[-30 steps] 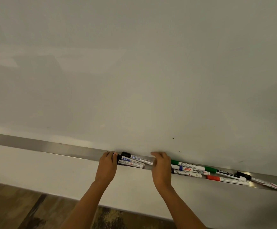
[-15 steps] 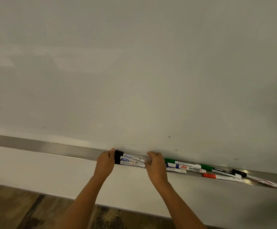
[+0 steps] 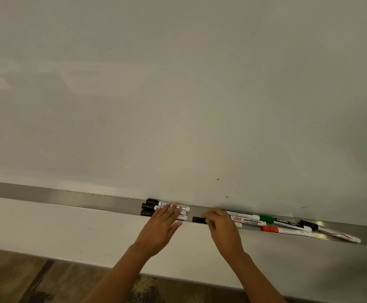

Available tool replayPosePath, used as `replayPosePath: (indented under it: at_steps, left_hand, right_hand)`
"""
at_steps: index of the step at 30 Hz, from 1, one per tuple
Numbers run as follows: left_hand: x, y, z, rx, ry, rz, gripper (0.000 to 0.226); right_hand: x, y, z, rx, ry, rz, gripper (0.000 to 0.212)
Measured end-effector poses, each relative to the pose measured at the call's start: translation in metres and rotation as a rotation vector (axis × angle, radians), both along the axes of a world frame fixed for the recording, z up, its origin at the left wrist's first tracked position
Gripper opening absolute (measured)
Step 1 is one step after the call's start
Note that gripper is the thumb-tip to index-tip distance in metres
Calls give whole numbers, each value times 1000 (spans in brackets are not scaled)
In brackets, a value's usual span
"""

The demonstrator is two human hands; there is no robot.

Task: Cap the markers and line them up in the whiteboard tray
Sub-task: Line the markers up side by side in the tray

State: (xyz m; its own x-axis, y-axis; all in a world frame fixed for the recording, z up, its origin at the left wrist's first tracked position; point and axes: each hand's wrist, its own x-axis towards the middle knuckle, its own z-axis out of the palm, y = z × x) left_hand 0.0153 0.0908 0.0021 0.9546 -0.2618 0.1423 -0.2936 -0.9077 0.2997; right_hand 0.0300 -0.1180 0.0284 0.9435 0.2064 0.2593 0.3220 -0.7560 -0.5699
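Left hand (image 3: 160, 228), fingers spread flat, rests on three black-capped markers (image 3: 154, 207) in the tray (image 3: 68, 196). Right hand (image 3: 219, 224) pinches a black marker (image 3: 199, 220) at the tray's front edge. Nearby labels read "WHITEBOARD MARKER" and "camlin".

Brushed metal tray (image 3: 68, 196), glossy whiteboard (image 3: 178, 95), wood-grain floor (image 3: 14, 278).
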Motion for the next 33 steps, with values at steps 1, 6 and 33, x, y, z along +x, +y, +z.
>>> replayPosePath:
  at_steps: [1, 6, 33]
  left_hand:
    - [-1, 1, -4, 21, 7, 5, 54]
    - [-3, 2, -7, 130, -6, 26, 54]
    - [-6, -32, -3, 83, 31, 117, 60]
  right_hand:
    - [-4, -7, -1, -45, -9, 13, 25]
    - [-15, -38, -7, -140, -111, 10, 36]
    - [3, -71, 13, -1, 205, -432, 25]
